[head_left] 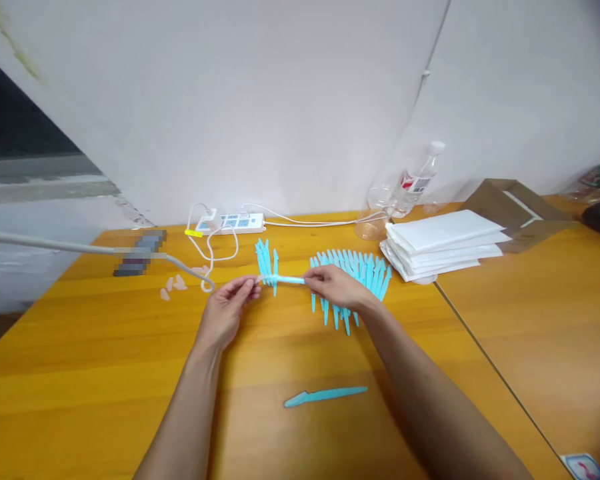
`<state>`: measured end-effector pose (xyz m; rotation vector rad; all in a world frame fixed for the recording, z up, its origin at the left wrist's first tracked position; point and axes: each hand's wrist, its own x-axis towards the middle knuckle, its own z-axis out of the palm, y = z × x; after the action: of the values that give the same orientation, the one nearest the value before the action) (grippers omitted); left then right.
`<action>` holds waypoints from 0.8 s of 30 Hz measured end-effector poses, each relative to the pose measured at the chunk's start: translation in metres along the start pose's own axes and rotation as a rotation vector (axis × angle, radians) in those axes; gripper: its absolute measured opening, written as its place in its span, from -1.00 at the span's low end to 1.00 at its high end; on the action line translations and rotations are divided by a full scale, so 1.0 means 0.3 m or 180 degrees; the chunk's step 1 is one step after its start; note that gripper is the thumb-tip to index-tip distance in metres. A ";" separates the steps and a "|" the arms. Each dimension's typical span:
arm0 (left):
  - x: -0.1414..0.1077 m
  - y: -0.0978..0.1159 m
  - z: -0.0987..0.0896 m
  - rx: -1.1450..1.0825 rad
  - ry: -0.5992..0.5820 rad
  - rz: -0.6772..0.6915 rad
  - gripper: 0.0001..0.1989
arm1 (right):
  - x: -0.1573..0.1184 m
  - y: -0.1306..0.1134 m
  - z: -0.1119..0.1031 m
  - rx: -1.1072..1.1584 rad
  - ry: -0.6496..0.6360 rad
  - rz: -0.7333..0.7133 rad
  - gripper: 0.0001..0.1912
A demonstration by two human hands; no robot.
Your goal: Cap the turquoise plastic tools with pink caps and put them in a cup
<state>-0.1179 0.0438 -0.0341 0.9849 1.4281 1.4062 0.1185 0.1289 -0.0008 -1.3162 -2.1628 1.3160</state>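
Note:
A light-blue eyebrow razor [291, 280] is stretched level between my two hands above the table. My left hand [229, 303] pinches its left end, where a pale, translucent cap seems to sit. The fingers of my right hand [337, 283] close on the handle's other end. Under and behind my right hand lies a fanned row of blue razors [380, 273]. A smaller group of razors [263, 253] rests just behind the held one. One single razor [327, 395] lies flat nearer to me, between my forearms.
Several small translucent caps [179, 283] lie left of my hands, near a white cable [211, 257] and a pixelated dark object [140, 253]. A power strip [243, 223] stands by the wall. To the right are a plastic bottle [420, 180], stacked white packets [445, 233] and a cardboard box [515, 207].

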 end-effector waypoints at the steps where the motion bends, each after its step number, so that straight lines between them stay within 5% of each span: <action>1: -0.003 -0.008 0.011 -0.0165 0.0024 -0.0039 -0.57 | -0.037 0.019 -0.013 0.0139 -0.0023 -0.0069 -0.67; 6: -0.033 -0.038 0.024 0.0187 -0.0137 -0.0094 -0.63 | -0.125 0.084 -0.028 0.0629 -0.0028 0.0035 -0.57; 24: -0.049 -0.032 0.031 0.0785 -0.0405 0.0146 -0.69 | -0.129 0.107 -0.029 0.0822 -0.0057 0.0122 -0.59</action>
<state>-0.1041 0.0323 -0.0425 1.2477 1.5155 1.1952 0.1628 0.1076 -0.0144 -1.2518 -1.9085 1.5660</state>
